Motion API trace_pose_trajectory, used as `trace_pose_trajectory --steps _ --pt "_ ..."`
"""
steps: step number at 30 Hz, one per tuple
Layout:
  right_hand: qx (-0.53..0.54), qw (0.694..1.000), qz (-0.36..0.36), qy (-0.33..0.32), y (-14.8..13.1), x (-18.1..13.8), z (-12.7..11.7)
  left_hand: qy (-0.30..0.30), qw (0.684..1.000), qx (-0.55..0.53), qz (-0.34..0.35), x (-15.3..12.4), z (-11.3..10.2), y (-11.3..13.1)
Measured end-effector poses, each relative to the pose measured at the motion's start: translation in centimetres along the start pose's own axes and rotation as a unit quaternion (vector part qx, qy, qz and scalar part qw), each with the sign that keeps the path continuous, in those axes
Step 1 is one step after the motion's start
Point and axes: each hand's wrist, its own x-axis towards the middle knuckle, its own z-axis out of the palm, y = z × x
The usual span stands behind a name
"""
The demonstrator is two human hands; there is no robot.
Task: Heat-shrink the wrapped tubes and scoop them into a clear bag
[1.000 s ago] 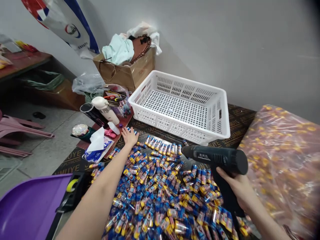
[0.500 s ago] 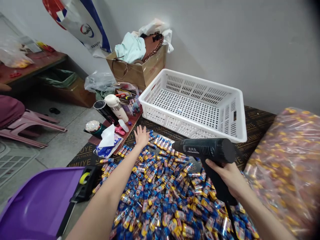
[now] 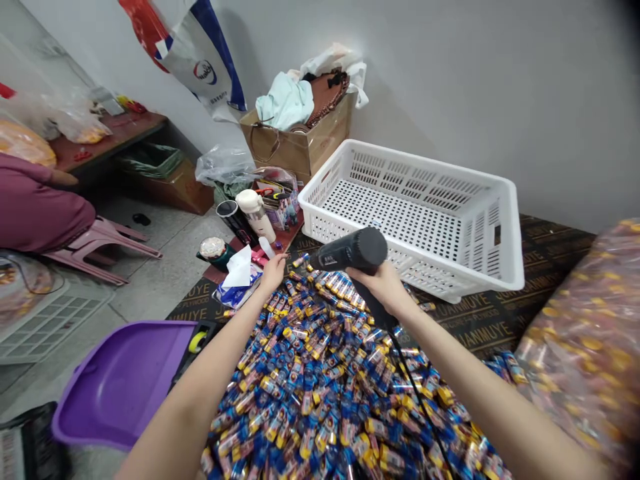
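Observation:
My right hand (image 3: 384,288) grips a black heat gun (image 3: 350,252) by its handle, with the nozzle pointing left over a big heap of small blue and yellow wrapped tubes (image 3: 320,380). The gun's black cord trails back over the heap. My left hand (image 3: 273,272) reaches out to the far left edge of the heap, fingers stretched flat on the tubes, right beside the gun's nozzle.
A white slotted plastic basket (image 3: 500,253) stands behind the heap by the wall. A purple tray (image 3: 120,380) lies at the left. Bottles, tissues and a brown paper bag (image 3: 300,143) crowd the far left. A clear bag of wrapped goods (image 3: 585,340) lies at the right.
My right hand has swung the heat gun forward and to the left, up to my left hand. The left hand stayed flat at the heap's far edge. The camera turned left.

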Motion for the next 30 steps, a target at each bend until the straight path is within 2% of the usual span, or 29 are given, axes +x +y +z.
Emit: trace_pose_trajectory --steps 3,5,7,11,14,21,24,26,30 --pt "-0.046 0.998 -0.013 -0.042 -0.6 -1.0 0.1 -0.013 1.0 -0.008 -0.004 -0.5 -1.3 -0.2" --pt "-0.069 0.995 -0.003 -0.075 -1.0 -3.2 -1.2 -0.027 0.999 -0.016 -0.006 -1.7 -1.9 -0.3" --pt "-0.093 0.992 0.017 -0.079 -1.4 -6.4 -3.5 -0.041 0.999 -0.018 -0.009 -3.9 -2.4 -0.3" --pt "-0.158 0.983 0.09 -0.021 -1.6 -14.1 -8.8 -0.055 0.998 -0.006 -0.017 -10.9 -3.4 -0.2" --pt "-0.201 0.97 0.133 0.039 -2.6 -20.0 -11.4 -0.064 0.998 -0.003 -0.025 -16.8 -4.3 0.0" --pt "-0.145 0.954 0.249 0.085 -5.7 -32.0 -11.5 -0.066 0.997 0.002 -0.033 -28.4 -5.6 -0.1" --pt "-0.089 0.941 0.279 0.169 -4.9 -35.4 -12.1 -0.075 0.996 -0.008 -0.05 -33.4 -6.2 -0.5" --pt "-0.039 0.936 0.287 0.202 -3.7 -37.3 -13.0 -0.075 0.995 -0.006 -0.064 -36.8 -6.7 -0.7" --pt "0.027 0.939 0.293 0.18 -1.6 -41.5 -14.5 -0.075 0.993 0.029 -0.089 -43.9 -7.9 -0.7"
